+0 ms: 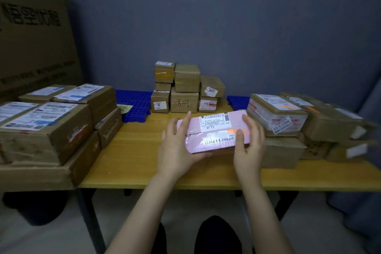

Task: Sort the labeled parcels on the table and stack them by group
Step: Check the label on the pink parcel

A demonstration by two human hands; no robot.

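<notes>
The left hand (177, 148) and right hand (250, 146) each clasp one end of the pink parcel (214, 130) above the tabletop (134, 156). Outside them stand a left stack (51, 130), far stack (185, 88) and right stack (288, 126). Sorting seems nearly done, with only this parcel unplaced.

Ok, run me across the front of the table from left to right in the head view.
stack of large brown boxes → left hand → pink parcel → right hand → stack of brown parcels. The small boxes at the back overlap the pink parcel, so they are left out.
</notes>
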